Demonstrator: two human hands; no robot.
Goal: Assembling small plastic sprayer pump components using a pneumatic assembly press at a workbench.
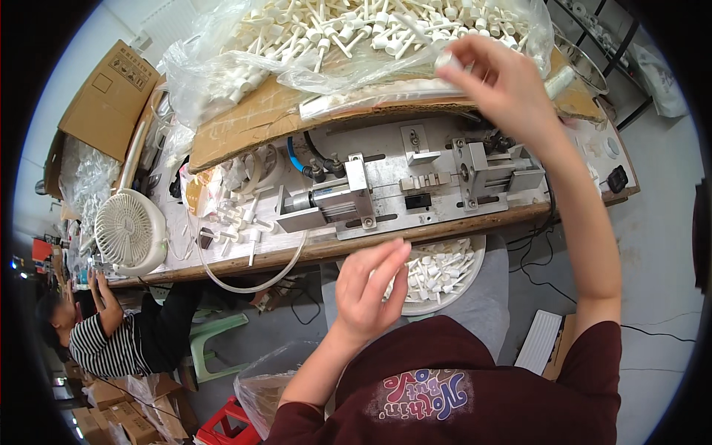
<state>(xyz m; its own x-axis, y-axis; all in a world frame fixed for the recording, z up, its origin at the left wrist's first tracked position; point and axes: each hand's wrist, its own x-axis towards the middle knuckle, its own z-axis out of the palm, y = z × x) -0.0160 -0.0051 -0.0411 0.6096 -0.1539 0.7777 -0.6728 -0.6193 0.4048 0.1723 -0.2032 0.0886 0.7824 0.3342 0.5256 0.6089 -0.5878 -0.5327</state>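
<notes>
My right hand (pixel 500 85) is raised over the far edge of the bench, its fingers closed on a white capped plastic stick (pixel 447 61). The shaft of that stick is blurred and points up and left, toward a heap of similar white capped sticks (pixel 348 30) in a clear plastic bag. My left hand (pixel 371 285) hovers before the bench's front edge, fingers loosely stretched and nothing visible in them. Between the hands sits a metal clamping fixture (pixel 423 182) with a cylinder block at each end. Below the left hand's fingertips, a round white tub (pixel 475 278) holds many white pieces.
A cardboard sheet (pixel 245 137) lies under the bag. Loose white parts (pixel 241 222), a clear hose (pixel 256 288) and a white fan (pixel 130 231) occupy the bench's left. A black knob (pixel 617 179) sits at its right end. Another person (pixel 111 334) works farther left, by a green stool (pixel 211 345).
</notes>
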